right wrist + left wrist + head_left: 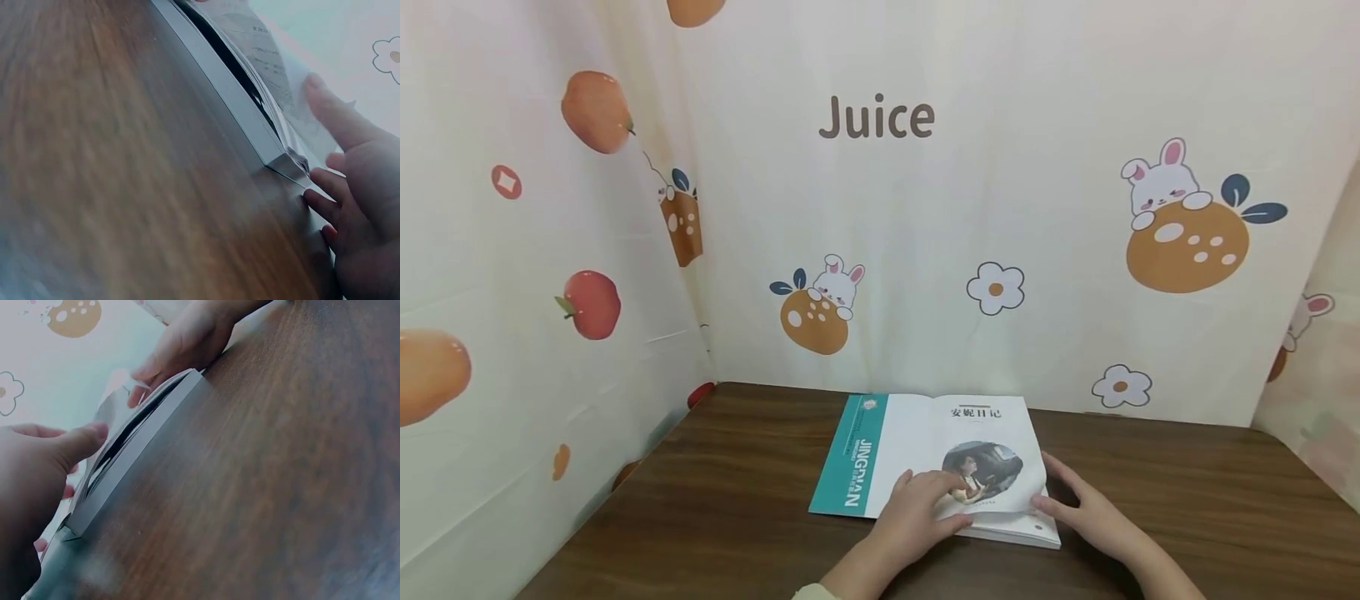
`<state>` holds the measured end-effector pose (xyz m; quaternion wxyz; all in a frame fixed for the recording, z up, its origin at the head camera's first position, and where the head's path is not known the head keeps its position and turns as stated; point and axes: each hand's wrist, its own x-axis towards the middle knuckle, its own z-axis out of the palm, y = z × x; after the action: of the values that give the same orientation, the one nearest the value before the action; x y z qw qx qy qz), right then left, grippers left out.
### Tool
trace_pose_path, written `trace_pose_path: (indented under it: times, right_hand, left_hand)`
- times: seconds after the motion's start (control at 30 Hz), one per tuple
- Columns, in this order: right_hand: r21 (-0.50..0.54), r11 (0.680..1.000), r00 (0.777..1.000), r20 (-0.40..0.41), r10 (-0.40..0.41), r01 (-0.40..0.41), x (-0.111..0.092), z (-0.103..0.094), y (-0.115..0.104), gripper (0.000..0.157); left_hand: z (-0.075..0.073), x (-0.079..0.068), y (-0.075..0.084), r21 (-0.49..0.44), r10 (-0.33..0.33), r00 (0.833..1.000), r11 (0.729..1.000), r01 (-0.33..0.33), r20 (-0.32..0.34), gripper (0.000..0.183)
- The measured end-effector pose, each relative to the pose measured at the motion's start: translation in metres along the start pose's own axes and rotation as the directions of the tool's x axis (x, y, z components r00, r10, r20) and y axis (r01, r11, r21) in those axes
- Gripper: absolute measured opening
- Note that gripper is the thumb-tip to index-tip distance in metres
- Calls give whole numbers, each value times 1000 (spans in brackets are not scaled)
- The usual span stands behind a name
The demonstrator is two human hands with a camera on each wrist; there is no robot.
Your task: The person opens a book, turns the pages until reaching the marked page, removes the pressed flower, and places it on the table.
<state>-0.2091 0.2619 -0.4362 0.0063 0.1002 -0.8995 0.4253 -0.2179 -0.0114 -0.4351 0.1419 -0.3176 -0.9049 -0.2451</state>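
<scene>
An open book lies on the table, its teal-edged cover spread out to the left. The facing page carries a title in Chinese characters and an oval picture, and its lower right part bows up off the pages beneath. My left hand rests over the lower part of the book, fingers reaching onto the picture and thumb by the bottom edge. At the right edge, my right hand holds the raised page, thumb on its front and index finger partly hidden behind. The other right fingers are beside the book's corner.
The dark wooden table extends to both sides of the book. Behind it hangs a pale curtain printed with fruit, rabbits and flowers, and more of this cloth covers the left side. The book's top reaches close to the table's back edge.
</scene>
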Motion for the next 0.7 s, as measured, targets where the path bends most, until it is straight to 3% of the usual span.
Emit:
trace_pose_path:
  times: [0.13,0.23,0.37,0.47,0.53,0.63,0.7]
  right_hand:
    - [7,1000,999,42,8,-8,-2,-3,-2,68]
    - [58,998,997,78,3,-8,-3,-7,-5,60]
    - [93,996,995,102,2,-12,-1,-9,-7,55]
    - [72,997,995,95,9,-15,1,-7,-4,55]
    - [61,998,996,88,8,-13,1,-5,-2,56]
    - [44,999,997,81,5,-8,0,-4,-2,56]
    - [37,999,997,80,5,-8,0,-4,-1,56]
  left_hand:
    - [-3,-1,2,-23,-5,1000,1000,5,-5,31]
    - [-4,-2,3,-41,2,1000,999,-3,-25,42]
    - [-5,-2,2,-57,16,986,998,-26,-169,70]
    - [-7,-3,1,33,32,945,999,-22,-327,90]
    - [-8,-3,1,131,45,918,991,8,-393,100]
    - [-9,-4,-1,302,52,911,950,82,-410,106]
    - [-10,-4,-1,382,38,927,917,116,-373,107]
